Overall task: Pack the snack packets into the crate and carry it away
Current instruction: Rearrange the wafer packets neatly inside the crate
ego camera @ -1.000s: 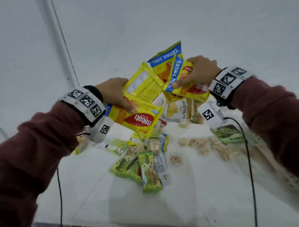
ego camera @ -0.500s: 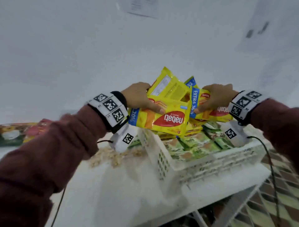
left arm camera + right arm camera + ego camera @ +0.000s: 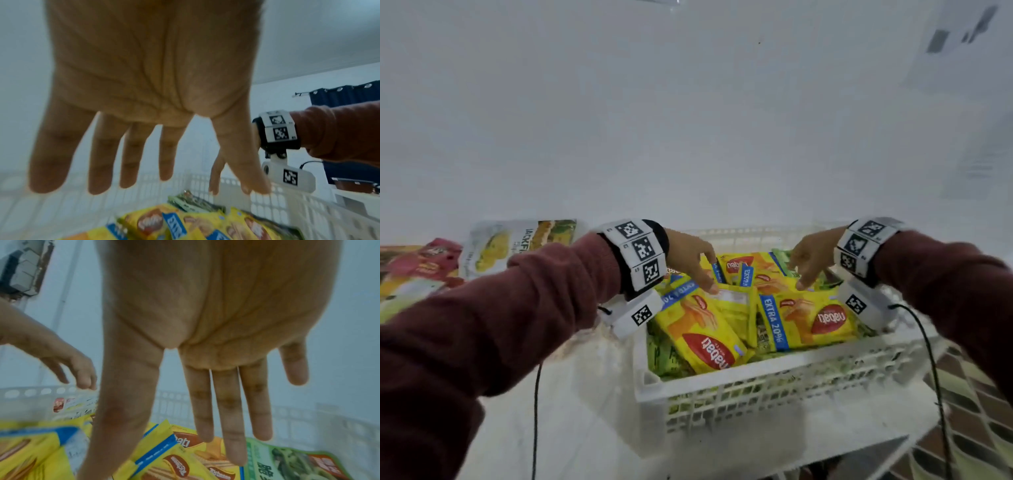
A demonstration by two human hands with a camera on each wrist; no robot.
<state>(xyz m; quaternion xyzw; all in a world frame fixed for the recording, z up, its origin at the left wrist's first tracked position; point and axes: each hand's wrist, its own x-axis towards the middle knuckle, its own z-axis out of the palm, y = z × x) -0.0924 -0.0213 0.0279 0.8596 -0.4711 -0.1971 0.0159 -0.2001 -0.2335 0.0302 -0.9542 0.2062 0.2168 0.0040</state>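
A white slatted crate (image 3: 774, 387) stands at the right end of the white table. Several yellow wafer packets (image 3: 705, 332) lie on top of green packets (image 3: 664, 356) inside it. My left hand (image 3: 697, 263) hovers over the crate's left part with fingers straight and spread, holding nothing, as the left wrist view (image 3: 144, 146) confirms. My right hand (image 3: 808, 260) hovers over the right part, fingers also straight and empty (image 3: 216, 402). Yellow packets (image 3: 164, 459) and a green packet (image 3: 287, 464) lie just below its fingertips.
More snack packets lie on the table at the far left: a large jackfruit bag (image 3: 517, 243) and red and orange bags (image 3: 417, 263). The table edge (image 3: 842, 448) runs just in front of the crate, with patterned floor (image 3: 979, 411) at the right. A white wall stands behind.
Both hands carried the yellow packets rightward over the crate, lowered them and let go. The packets now lie in the crate and both hands are empty and spread.
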